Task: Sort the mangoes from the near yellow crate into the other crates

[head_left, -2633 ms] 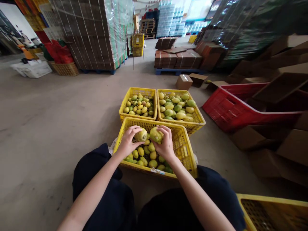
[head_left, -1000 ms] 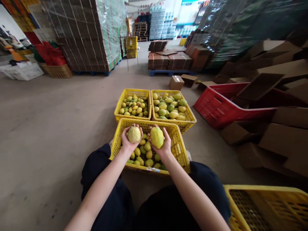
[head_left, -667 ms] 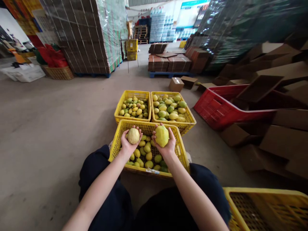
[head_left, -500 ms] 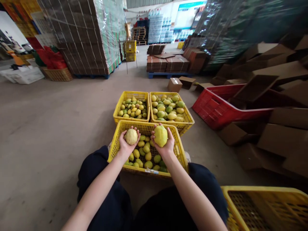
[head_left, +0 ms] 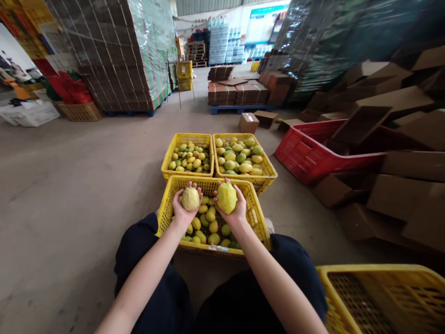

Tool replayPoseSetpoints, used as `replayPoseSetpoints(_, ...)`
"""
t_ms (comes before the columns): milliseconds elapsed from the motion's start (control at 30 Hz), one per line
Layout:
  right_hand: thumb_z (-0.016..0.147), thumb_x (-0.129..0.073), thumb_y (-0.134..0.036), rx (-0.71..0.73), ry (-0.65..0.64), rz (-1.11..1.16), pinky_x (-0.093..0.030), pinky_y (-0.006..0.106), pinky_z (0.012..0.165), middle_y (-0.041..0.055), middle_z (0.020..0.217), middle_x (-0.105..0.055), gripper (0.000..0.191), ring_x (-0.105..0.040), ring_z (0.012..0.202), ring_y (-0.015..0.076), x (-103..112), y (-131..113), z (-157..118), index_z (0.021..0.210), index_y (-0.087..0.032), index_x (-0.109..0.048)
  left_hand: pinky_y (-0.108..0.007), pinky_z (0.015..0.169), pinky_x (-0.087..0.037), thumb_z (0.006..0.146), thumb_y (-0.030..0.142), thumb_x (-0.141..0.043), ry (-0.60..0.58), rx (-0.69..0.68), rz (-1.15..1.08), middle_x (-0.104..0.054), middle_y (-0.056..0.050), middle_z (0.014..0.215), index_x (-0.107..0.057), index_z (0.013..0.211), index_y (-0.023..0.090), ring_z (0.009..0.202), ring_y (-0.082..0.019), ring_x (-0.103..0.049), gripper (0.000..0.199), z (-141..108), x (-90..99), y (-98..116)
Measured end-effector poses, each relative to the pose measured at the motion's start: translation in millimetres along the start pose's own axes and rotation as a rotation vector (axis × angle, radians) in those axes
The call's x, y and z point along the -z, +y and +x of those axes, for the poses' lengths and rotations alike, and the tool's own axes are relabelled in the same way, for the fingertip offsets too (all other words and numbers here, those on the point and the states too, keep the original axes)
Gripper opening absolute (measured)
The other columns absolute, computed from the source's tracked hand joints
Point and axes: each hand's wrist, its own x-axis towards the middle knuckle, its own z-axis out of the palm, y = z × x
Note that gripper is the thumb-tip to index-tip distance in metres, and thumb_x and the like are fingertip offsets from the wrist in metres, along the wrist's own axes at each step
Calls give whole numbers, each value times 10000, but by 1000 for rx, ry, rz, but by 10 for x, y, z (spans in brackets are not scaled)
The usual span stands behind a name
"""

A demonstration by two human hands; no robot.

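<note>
Over the near yellow crate (head_left: pixel 256 211), both palms face up with a fruit in each. My left hand (head_left: pixel 181 214) is curled round a pale yellow, roundish fruit (head_left: pixel 190 199). Curved around a larger yellow-green fruit (head_left: pixel 226 198) are the fingers of my right hand (head_left: pixel 238 214). Below them, several yellow and green fruits (head_left: pixel 213 227) lie in the near crate. Two more yellow crates stand just beyond it: the left one (head_left: pixel 167 160) has smaller fruits, the right one (head_left: pixel 267 169) bigger ones.
To the right, a red crate (head_left: pixel 299 160) stands among open cardboard boxes (head_left: pixel 399 192). Another yellow crate (head_left: pixel 325 278) is at the lower right. Flat cardboard bundles (head_left: pixel 252 94) lie on a blue pallet ahead. A wrapped stack (head_left: pixel 100 55) rises at the back left.
My right hand has shifted slightly left with its fruit, which now looks turned a little. My left hand still holds its fruit in nearly the same place. The view has moved slightly.
</note>
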Motion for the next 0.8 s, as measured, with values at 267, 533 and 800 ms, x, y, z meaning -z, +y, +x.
replayPoseSetpoints(267,814,-550,-293,35,51,-36,-563,300,468,-7,883,-749,270,-694,609,183,57,32,35,1070,-260,-630,-283,723,-560,801,196,-473,18,-5,14,-722,-45,846,-684,1029,180,778,-176,-697,311,24,-59,-71)
replayPoseSetpoints(533,771,-560,-299,-62,295,-154,-571,317,496,16,784,-739,220,-685,597,190,238,119,147,967,-224,-628,-270,743,-560,750,175,-465,101,-44,-42,-705,-43,767,-673,863,171,751,-176,-697,237,64,-68,43)
replayPoseSetpoints(800,859,-453,-230,-405,650,-377,-560,384,494,44,610,-620,110,-658,577,221,700,689,122,773,-207,-517,-331,745,-580,771,221,-451,125,-27,-125,-701,-57,827,-656,995,192,795,-206,-695,305,69,-43,185)
